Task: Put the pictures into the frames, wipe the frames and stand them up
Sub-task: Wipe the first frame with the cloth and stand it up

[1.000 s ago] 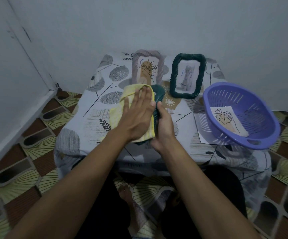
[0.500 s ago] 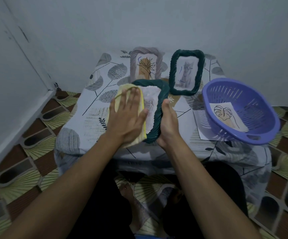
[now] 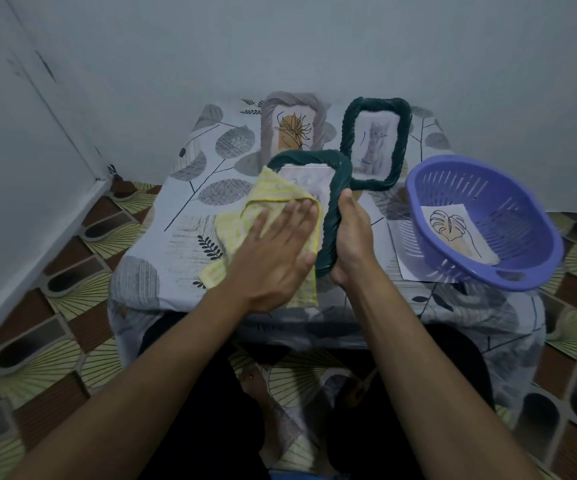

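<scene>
Left hand slid cloth lower, baring green frame's top edge.

Near green frame: dark, rope-twist rim, picture inside, tilted up, lower left under cloth.
Yellow cloth: crumpled across its front.
Grey frame: upright at back, plant drawing.
Far green frame: upright beside it, cat drawing.
Loose picture: leaf drawing, inside purple basket.

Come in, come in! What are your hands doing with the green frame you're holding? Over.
Left hand flat, pressing yellow cloth on held green frame. Right hand grips its right edge. Nothing in the way.
</scene>
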`<act>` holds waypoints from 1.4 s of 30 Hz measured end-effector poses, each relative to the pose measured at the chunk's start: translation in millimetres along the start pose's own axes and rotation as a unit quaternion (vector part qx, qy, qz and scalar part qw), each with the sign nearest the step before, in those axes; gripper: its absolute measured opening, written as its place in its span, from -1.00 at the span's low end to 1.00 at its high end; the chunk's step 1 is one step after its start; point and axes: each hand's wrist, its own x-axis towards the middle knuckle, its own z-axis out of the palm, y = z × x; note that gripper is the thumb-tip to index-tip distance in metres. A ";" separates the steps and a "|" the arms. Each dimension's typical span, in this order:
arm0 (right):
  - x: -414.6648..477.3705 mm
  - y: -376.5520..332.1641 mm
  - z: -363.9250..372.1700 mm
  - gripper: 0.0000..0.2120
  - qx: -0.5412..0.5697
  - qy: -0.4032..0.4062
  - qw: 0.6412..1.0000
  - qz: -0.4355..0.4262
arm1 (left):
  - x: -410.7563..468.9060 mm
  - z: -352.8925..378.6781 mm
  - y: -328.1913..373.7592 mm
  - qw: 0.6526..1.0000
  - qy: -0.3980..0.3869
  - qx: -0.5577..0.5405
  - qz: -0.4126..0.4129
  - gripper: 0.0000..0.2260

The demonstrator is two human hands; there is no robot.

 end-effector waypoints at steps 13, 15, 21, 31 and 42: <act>-10.9 10.9 7.8 -0.67 0.038 -0.046 0.998 0.034 | 24.3 -15.3 1.0 0.990 0.031 -0.123 -0.062 -0.34; -8.2 8.6 5.5 -0.69 0.011 -0.028 0.999 0.026 | 18.9 -10.4 9.8 0.992 0.027 -0.122 -0.005 -0.38; 2.9 6.5 -5.6 -0.63 0.007 0.022 1.000 0.011 | -1.4 5.2 2.6 0.998 -0.005 -0.026 0.060 -0.39; 9.5 16.2 -17.3 -0.63 0.025 0.049 0.998 -0.004 | -13.9 21.8 -39.2 0.991 -0.018 -0.041 -0.125 -0.40; 24.1 20.2 -44.9 -0.62 0.052 0.124 0.990 0.034 | -18.9 43.8 -53.6 0.973 -0.078 0.016 -0.215 -0.39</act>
